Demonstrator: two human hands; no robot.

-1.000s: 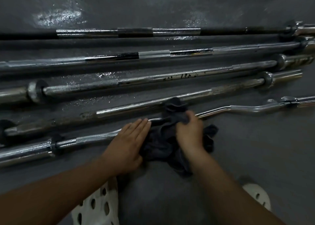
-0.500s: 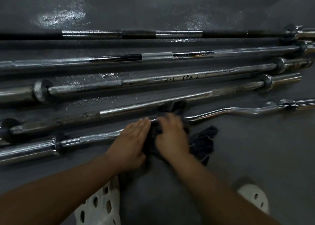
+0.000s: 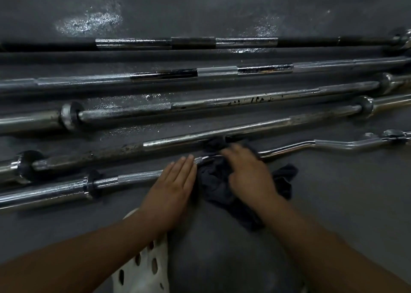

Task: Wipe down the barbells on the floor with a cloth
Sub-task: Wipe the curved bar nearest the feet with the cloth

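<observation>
Several barbells lie side by side on the dark floor. Nearest me is a chrome curl bar (image 3: 333, 143) with a bent shaft. My left hand (image 3: 175, 181) presses flat on this bar with straight fingers. A dark crumpled cloth (image 3: 213, 181) lies over the bar just right of that hand. My right hand (image 3: 249, 170) rests on top of the cloth and is blurred by motion; whether its fingers grip the cloth I cannot tell. Behind it a rusty straight bar (image 3: 222, 135) touches the cloth's far edge.
Further back lie three more straight bars (image 3: 222, 102), (image 3: 211, 72), (image 3: 189, 42). Wet patches shine on the floor (image 3: 89, 21). A white perforated clog (image 3: 142, 268) on my foot shows at the bottom, between my forearms.
My right hand slid the cloth leftward along the curl bar, then back to the right a little. The left hand stayed flat on the bar.
</observation>
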